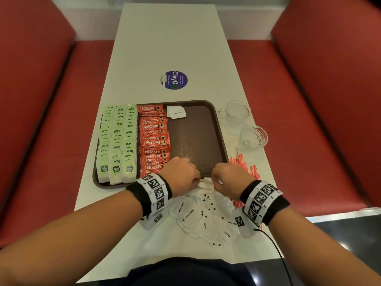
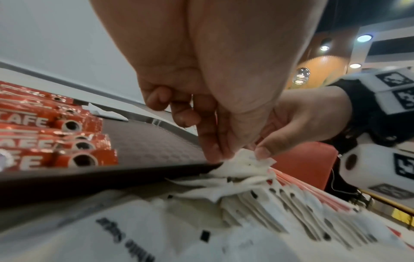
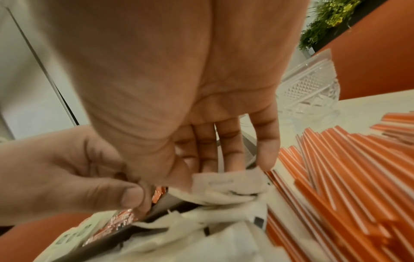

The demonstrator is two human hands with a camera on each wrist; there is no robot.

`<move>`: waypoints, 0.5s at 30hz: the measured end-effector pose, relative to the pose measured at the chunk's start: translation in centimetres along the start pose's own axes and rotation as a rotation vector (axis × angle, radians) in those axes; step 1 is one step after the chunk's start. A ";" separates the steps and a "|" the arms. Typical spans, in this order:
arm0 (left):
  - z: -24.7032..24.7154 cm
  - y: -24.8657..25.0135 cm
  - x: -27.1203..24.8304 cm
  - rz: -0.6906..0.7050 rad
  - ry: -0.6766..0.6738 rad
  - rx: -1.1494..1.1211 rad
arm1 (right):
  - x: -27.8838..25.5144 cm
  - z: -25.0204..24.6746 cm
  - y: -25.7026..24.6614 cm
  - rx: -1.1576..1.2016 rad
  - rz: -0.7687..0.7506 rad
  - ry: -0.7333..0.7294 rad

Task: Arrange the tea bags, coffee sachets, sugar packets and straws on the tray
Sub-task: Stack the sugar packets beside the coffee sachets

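Note:
A brown tray holds rows of green tea bags on its left and a column of red coffee sachets beside them. A couple of white sugar packets lie at its far edge. A loose pile of sugar packets lies on the table in front of the tray. Both hands meet over the pile's far end at the tray's near rim. My left hand pinches a white packet there. My right hand pinches the same cluster of packets. Orange straws lie just right of it.
Two cut-glass cups stand right of the tray, beyond the straws. A round blue sticker is on the white table further back. Red benches run along both sides. The tray's right half is bare.

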State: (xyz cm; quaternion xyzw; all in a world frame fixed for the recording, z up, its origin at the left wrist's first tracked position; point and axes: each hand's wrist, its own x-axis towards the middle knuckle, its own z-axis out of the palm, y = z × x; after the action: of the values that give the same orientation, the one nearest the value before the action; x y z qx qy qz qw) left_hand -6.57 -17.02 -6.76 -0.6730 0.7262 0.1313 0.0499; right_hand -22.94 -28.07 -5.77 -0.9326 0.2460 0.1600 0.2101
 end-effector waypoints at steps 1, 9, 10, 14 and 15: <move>-0.2 -0.3 0.0 0.004 0.009 -0.023 | 0.0 0.0 0.0 0.032 -0.002 0.017; 0.4 -0.2 0.6 0.104 -0.070 0.014 | 0.5 0.2 0.2 0.191 0.024 0.123; 0.4 -0.1 0.6 0.113 -0.064 0.030 | 0.6 0.1 0.2 0.190 0.034 0.133; -0.2 0.5 0.7 0.124 -0.051 0.071 | 0.9 -0.1 0.4 0.209 0.084 0.160; -0.2 0.6 0.7 0.110 -0.044 0.057 | 1.0 -0.2 0.4 0.224 0.093 0.158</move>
State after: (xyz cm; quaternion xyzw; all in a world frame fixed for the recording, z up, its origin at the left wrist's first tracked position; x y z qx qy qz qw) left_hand -7.16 -17.72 -6.62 -0.6273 0.7642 0.1280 0.0779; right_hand -22.27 -28.83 -6.08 -0.9007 0.3209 0.0670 0.2850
